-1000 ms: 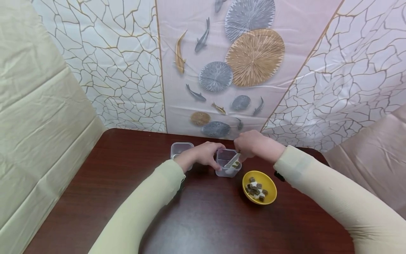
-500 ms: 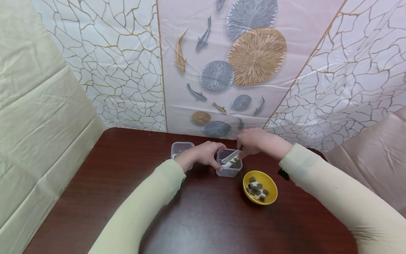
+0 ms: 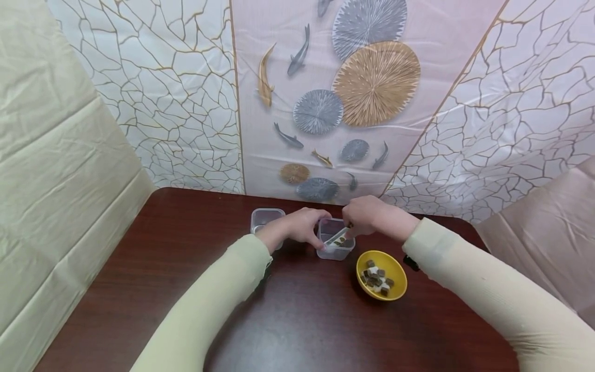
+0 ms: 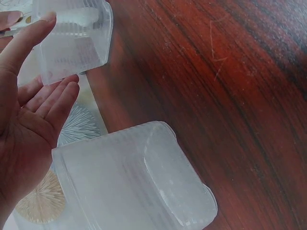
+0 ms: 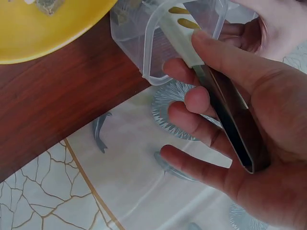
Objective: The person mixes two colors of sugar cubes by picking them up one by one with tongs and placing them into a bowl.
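My right hand (image 3: 364, 213) holds a pair of tongs (image 5: 230, 112), metal at the bend with white ends marked by yellow-green ovals. Their tips reach down inside a clear plastic container (image 3: 335, 253); whether they pinch anything is unclear. Thumb and fingers of my left hand (image 3: 302, 226) grip this container at its left side, the thumb at the near side and the fingers at the far side. In the left wrist view, the white tong end (image 4: 84, 17) shows blurred through the container wall.
A second clear container (image 3: 267, 213) stands left, partly behind my left wrist. A yellow bowl (image 3: 396, 268) with several dark brown cubes (image 3: 373, 277) and something white sits nearer, at right. Patterned cloth (image 3: 321, 155) hangs behind the dark wooden table (image 3: 297, 320).
My right hand lifted slightly and shifted right, then came back down and left with the tongs lower in the container. The left hand and bowl stay put.
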Tool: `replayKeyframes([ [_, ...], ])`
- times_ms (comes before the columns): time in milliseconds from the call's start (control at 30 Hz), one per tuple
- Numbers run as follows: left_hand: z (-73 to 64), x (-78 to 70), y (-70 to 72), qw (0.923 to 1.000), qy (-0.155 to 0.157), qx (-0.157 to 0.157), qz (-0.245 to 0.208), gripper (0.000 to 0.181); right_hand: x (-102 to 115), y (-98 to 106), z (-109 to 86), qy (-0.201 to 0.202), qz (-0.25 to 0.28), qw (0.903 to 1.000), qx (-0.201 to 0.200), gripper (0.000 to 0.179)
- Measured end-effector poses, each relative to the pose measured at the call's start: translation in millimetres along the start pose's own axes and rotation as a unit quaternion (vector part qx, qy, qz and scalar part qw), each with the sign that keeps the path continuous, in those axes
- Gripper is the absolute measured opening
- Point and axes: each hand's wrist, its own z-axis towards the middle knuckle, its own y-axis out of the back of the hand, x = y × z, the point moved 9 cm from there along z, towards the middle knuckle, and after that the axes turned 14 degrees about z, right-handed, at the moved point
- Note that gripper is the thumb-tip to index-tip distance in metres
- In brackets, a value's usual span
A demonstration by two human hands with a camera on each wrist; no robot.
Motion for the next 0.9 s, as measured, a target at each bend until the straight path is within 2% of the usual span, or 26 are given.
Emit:
replayKeyframes([
  [233,-0.6,-1.2,0.7,1.0000,-0.003,-0.003,0.007,0.078,-5.9,13.3,-19.1,0.021,0.035,0.9980,-0.048,0.046],
  [400,-0.3,0.4,0.5,0.9999,-0.002,-0.005,0.010,0.080,-11.3,27.1,-45.3,0.062,0.086,0.9904,-0.089,0.043],
  [567,-0.2,1.2,0.6,0.9999,0.002,-0.008,0.013,0.079,-16.6,37.2,-75.3,0.093,0.091,0.9846,-0.117,0.046],
  [733,-1.9,-0.5,1.4,0.9999,0.000,-0.010,0.010,0.078,-25.9,32.3,-100.2,0.086,0.090,0.9854,-0.116,0.050],
  [900,-2.8,-2.3,2.9,0.9998,-0.006,-0.011,0.012,0.078,-32.6,17.6,-120.0,0.068,0.094,0.9873,-0.108,0.041],
])
